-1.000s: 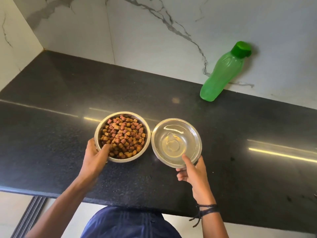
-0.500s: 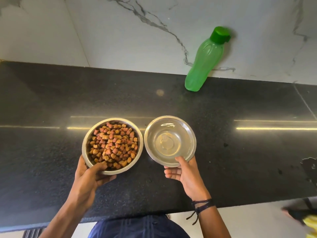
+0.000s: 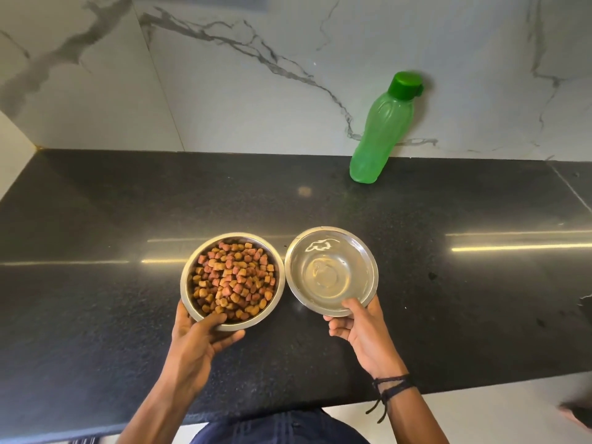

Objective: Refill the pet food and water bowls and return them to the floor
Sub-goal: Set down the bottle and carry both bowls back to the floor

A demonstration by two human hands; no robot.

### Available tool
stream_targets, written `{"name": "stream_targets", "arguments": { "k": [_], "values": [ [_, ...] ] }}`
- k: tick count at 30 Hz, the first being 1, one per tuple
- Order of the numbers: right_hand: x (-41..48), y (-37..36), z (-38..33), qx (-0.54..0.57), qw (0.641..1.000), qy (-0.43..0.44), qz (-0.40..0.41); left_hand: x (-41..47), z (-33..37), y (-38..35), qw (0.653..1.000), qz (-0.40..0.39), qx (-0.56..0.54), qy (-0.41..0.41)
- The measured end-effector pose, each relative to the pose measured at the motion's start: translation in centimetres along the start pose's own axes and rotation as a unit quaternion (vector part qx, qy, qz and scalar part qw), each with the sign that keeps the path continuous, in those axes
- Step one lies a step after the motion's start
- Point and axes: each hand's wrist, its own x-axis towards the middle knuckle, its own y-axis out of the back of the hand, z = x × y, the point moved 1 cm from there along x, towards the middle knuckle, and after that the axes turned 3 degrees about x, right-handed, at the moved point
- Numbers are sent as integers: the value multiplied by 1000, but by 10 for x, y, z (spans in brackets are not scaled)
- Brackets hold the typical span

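Two steel bowls sit side by side over the black counter. The food bowl on the left is heaped with brown and reddish kibble. My left hand grips its near rim, thumb over the edge and fingers underneath. The water bowl on the right holds clear water. My right hand holds its near rim the same way, with the thumb inside the rim. I cannot tell whether the bowls are lifted off the counter or resting on it.
A green plastic bottle with a green cap leans against the marble wall at the back of the counter. The counter's front edge runs just below my hands, with pale floor beyond it.
Both hands have slid further under the bowls' near rims and now grip them. The view has shifted, bringing the bowls nearer to the counter's front edge.
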Motion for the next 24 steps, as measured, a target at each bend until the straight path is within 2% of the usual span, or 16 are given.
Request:
{"name": "stream_targets", "arguments": {
  "k": [17,24],
  "values": [
    [-12,7,-18,-11,999,22,-31,-26,-13,-13,997,31,-40,-63],
    [-27,8,-36,-41,994,48,-86,-59,-22,0,992,54,-53,-96]
  ]
}}
